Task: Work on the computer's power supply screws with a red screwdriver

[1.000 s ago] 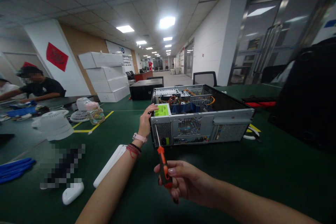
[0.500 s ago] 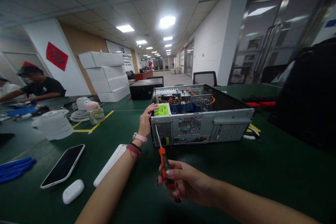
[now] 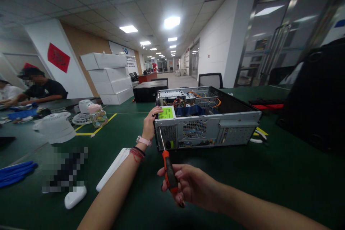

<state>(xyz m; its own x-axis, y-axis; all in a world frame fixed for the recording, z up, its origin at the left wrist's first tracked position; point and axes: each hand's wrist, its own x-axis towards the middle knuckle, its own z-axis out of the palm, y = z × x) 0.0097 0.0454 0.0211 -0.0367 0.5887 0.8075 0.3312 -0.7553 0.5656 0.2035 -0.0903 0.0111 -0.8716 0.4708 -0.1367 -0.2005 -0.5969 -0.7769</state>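
Observation:
An opened computer case (image 3: 234, 120) lies on the green table, its back panel facing me and wires showing inside. My right hand (image 3: 188, 185) grips an orange and black screwdriver (image 3: 169, 172), whose shaft points up and away. The tip meets the back panel near its upper left corner. My left hand (image 3: 151, 120) rests on the case's left corner, with fingers over the edge of the power supply (image 3: 167, 112), which has a bright green label. Whether those fingers press on the metal or grip it is hard to make out.
White boxes (image 3: 107, 75) are stacked behind at the left, beside a black case (image 3: 149, 91). Blue gloves (image 3: 17, 174), a white earbud case (image 3: 75, 197) and a white jug (image 3: 54, 127) lie left. A black bag (image 3: 318, 97) stands right. Another person (image 3: 51, 90) sits far left.
The fingers of my right hand have shifted round the screwdriver handle, which has turned slightly. My left hand and the computer case have kept their places.

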